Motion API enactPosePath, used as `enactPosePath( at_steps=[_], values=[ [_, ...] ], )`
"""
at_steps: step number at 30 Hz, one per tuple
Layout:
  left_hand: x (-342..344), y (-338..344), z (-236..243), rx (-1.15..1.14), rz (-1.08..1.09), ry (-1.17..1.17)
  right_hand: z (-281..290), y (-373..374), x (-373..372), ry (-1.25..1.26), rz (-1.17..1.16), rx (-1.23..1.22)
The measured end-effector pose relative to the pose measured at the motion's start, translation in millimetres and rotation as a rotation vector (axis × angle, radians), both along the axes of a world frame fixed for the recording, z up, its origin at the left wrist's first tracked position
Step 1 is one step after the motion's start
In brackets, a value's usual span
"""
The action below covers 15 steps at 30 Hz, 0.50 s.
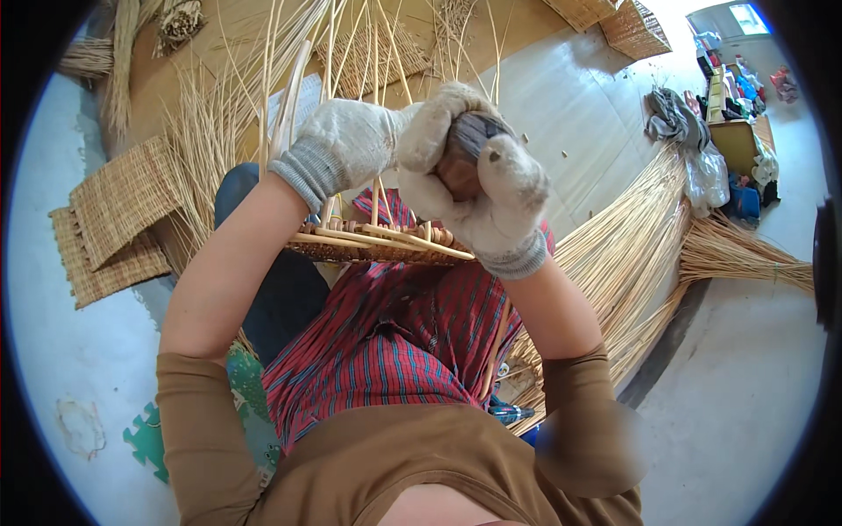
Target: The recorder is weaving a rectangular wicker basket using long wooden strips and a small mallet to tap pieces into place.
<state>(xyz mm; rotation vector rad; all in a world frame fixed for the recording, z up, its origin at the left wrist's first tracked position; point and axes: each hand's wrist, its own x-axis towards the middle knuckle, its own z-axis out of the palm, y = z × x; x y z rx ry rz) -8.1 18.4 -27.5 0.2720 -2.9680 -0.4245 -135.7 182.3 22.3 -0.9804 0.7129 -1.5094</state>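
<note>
Both hands gloved in worn pale knit gloves, raised close together above the lap. Right hand [491, 197] clenched around a dark rounded tool [465, 153], brownish lower part, grey top showing between the glove's fingers; exact kind of tool cannot be told. Left hand [351, 140] closed, its fingertips meeting the right glove at the tool; whether it grips a cane or the tool itself cannot be told. Directly under the hands: a half-woven basket base [377, 245], tilted edge-on, resting on the lap over a red striped cloth [395, 333]. Upright pale canes [333, 53] rise from the base past the left wrist. On the floor at left edge: stacked flat woven mats [114, 219]. At right: a large fanned bundle of straw-coloured canes [640, 228]. Far top-right corner: two finished woven baskets [627, 26], well apart from the hands.
</note>
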Motion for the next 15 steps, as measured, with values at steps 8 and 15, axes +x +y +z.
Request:
enactPosePath(
  at_steps=[8,15],
  values=[
    [-2,-4,-15,0.065,-0.031,0.097,3,4,8,-0.103,-0.161,-0.023],
    [2,7,9,-0.052,0.039,-0.040,9,1,14,-0.039,-0.202,0.044]
  ],
)
